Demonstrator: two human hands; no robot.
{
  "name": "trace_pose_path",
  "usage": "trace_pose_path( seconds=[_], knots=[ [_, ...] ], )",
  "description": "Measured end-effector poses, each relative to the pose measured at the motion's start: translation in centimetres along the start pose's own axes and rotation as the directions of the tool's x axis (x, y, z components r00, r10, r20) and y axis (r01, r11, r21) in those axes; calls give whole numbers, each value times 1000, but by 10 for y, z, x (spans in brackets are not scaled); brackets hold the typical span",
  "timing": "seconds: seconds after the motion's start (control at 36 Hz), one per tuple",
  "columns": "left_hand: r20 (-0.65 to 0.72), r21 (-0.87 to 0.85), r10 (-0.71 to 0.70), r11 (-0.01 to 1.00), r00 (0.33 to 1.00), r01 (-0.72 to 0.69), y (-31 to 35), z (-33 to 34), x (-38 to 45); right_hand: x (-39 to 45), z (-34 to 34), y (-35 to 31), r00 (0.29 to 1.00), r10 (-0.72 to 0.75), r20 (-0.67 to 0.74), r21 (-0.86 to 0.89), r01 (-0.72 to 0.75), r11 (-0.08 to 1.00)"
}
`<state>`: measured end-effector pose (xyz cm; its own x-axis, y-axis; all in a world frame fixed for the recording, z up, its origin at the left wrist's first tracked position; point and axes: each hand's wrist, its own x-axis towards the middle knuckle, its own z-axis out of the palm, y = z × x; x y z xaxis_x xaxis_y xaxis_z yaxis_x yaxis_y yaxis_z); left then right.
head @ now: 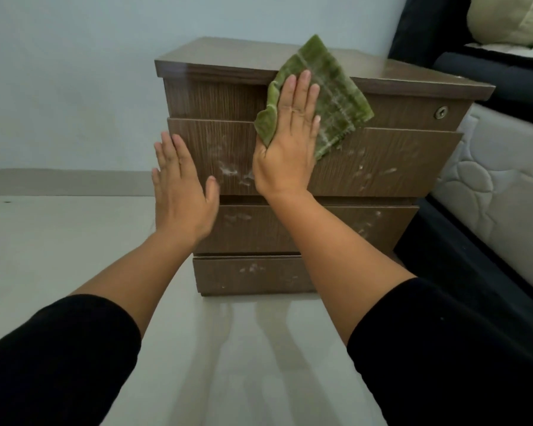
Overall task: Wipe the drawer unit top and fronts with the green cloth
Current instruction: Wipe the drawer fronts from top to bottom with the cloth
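Note:
A brown wooden drawer unit (382, 161) stands on the floor in front of me, with several drawer fronts smeared with white dust. My right hand (286, 149) lies flat on the green cloth (336, 96) and presses it against the top drawer front, the cloth reaching up over the unit's top edge. My left hand (180, 192) is held flat with fingers apart at the left edge of the second drawer front; it holds nothing.
A bed with a white quilted mattress (499, 192) and dark frame stands close on the right of the unit. A pale wall (74, 87) is behind, and a light glossy floor (74, 256) stretches to the left and in front.

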<state>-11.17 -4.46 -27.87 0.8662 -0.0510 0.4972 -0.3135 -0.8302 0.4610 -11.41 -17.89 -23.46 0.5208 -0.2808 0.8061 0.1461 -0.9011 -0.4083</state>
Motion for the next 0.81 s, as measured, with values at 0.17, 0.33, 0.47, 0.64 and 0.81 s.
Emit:
trace_pose_path(
  seconds=[0.17,0.33,0.47,0.64,0.81],
  knots=[
    [12,-97,28,995,1000,-26,-9,1,-3,-7,12,-18,988,-134,74,-32,136,990],
    [25,-161,61,985,998,-56,-17,2,-5,-9,19,-41,966,-221,137,-50,230,972],
    [44,-214,83,974,996,-72,-30,4,-5,-9,22,-58,928,-294,228,-2,302,953],
    [78,-280,69,959,995,-44,-36,5,-15,-17,30,-56,837,-415,356,-8,447,895],
    [69,-301,63,953,996,-39,-34,4,-18,-18,35,-50,826,-445,345,53,456,888]
  ],
)
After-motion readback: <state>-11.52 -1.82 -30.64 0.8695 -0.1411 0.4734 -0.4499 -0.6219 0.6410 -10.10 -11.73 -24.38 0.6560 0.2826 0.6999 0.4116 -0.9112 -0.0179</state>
